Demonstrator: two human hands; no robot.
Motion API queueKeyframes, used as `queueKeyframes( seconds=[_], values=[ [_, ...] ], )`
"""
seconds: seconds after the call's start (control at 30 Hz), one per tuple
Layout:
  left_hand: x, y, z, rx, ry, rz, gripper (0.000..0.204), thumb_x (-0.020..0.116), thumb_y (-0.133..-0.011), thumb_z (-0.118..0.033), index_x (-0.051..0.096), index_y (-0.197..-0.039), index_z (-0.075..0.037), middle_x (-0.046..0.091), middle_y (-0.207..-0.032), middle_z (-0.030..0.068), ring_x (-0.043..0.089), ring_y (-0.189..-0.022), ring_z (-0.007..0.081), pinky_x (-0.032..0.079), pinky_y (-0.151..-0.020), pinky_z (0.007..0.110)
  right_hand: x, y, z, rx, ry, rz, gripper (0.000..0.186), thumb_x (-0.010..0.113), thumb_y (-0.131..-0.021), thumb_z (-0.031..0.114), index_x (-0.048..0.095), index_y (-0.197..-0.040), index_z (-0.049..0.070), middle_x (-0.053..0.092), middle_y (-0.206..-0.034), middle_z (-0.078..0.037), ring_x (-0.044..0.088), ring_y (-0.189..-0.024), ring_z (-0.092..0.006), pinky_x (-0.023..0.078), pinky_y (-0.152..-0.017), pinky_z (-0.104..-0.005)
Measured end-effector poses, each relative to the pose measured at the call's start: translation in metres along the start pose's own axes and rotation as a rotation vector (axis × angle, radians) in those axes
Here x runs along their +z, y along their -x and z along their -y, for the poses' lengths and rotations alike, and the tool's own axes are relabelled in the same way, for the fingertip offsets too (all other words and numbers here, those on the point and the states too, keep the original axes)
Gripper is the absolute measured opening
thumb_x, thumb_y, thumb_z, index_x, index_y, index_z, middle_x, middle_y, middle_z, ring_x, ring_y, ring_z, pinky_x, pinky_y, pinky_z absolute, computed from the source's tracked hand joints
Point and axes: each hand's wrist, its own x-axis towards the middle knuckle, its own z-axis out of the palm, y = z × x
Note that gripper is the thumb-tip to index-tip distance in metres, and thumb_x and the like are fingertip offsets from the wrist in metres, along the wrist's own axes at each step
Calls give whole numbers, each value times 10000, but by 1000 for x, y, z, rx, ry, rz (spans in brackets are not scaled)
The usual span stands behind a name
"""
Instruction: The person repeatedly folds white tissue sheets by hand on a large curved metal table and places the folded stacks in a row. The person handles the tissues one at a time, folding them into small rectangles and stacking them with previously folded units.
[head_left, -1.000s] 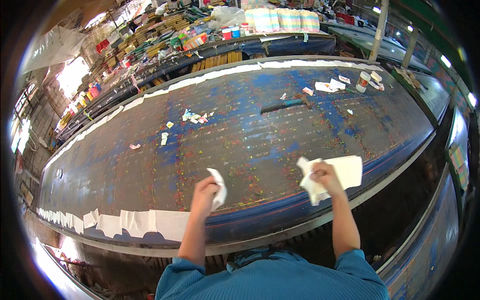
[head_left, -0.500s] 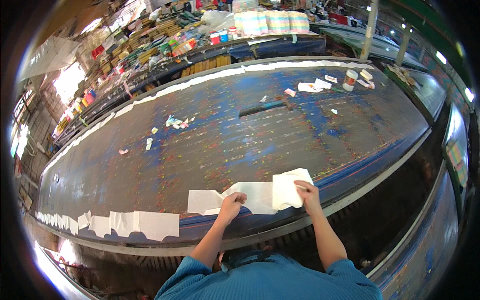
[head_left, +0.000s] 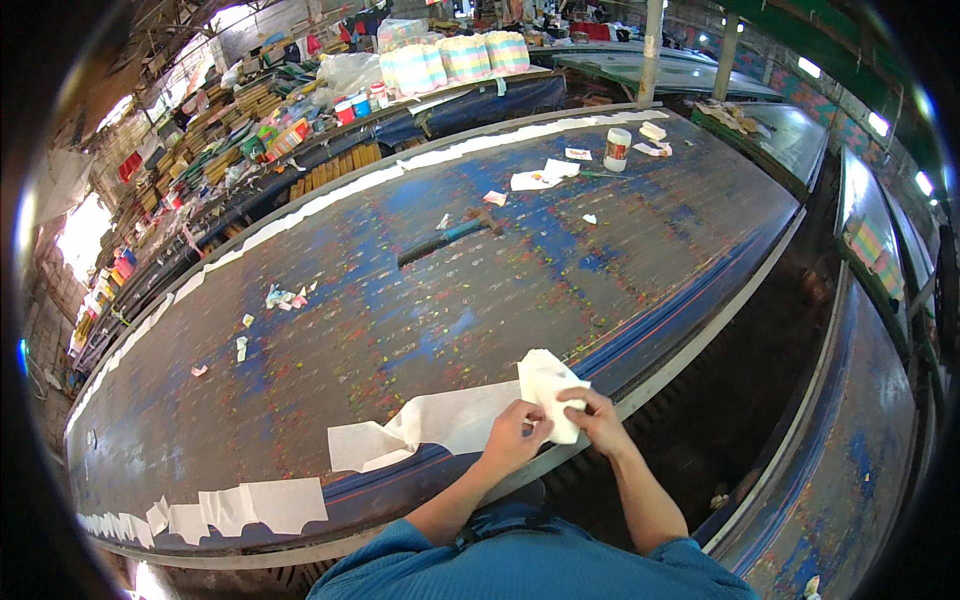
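Note:
A small stack of white cut fabric pieces (head_left: 545, 378) is tilted over the near edge of the long table. My right hand (head_left: 598, 420) grips the stack from its right side, thumb and fingers closed on it. At its lower left corner, my left hand (head_left: 518, 437) is closed in a pinch on the fabric edge; the fingertips are partly hidden. Left of the hands lie overlapping white fabric pieces (head_left: 465, 415), flat except for a raised fold. Farther left along the near edge runs a row of similar overlapping white pieces (head_left: 285, 503).
The dark, paint-stained table (head_left: 400, 340) fills the middle. On it lie a hammer-like tool (head_left: 440, 243), fabric scraps (head_left: 290, 297), white pieces (head_left: 540, 178) and a clear jar (head_left: 617, 150). White pieces line the far edge. Another table (head_left: 840, 480) stands right, across a dark aisle.
My left hand has moved from over the flat pieces to the stack's lower corner. The stack has tilted and come nearer the table edge. The view has swung right.

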Motion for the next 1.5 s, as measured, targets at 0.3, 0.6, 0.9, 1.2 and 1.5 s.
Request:
queueKeyframes(
  seconds=[0.3, 0.6, 0.9, 1.2, 1.5],
  values=[
    [24, -14, -33, 89, -475, 49, 325, 735, -818, -263, 521, -883, -27, 562, -859, 148, 609, -680, 351, 502, -590, 454, -12, 7, 17, -151, 101, 63, 398, 619, -932, 171, 564, -1314, 73, 527, -1248, -96, 496, -1133, -200, 400, -956, -324],
    [31, -56, 13, -277, -48, 60, 154, 645, -893, -136, 653, -868, 16, 619, -713, 78, 577, -661, 167, 455, -593, 314, -35, -25, 12, -63, 105, -17, 590, 662, -892, 134, 388, -1409, 58, 485, -1305, -107, 450, -1252, -226, 362, -1057, -360],
    [64, -89, 31, -378, 298, 9, 8, 618, -898, -29, 614, -900, -23, 553, -771, -27, 490, -731, 73, 396, -640, 235, -81, -66, -6, -126, 301, 21, 140, 740, -797, 151, 689, -908, 82, 579, -1045, -93, 555, -1025, -236, 434, -909, -346],
    [102, -129, 41, -653, 571, -25, 323, 601, -927, -135, 549, -1191, 44, 643, -1050, 103, 615, -957, 181, 490, -844, 328, -124, -94, -9, -92, 556, -8, 228, 820, -732, 213, 687, -846, 67, 602, -902, -110, 580, -918, -257, 463, -817, -355],
    [110, -145, 44, -692, 633, 37, 230, 619, -930, -111, 626, -1097, 46, 675, -987, 88, 639, -869, 181, 517, -818, 339, -154, -119, 5, -84, 416, 102, 231, 795, -761, 203, 706, -912, 53, 599, -1006, -115, 592, -994, -262, 462, -871, -354]
  ],
)
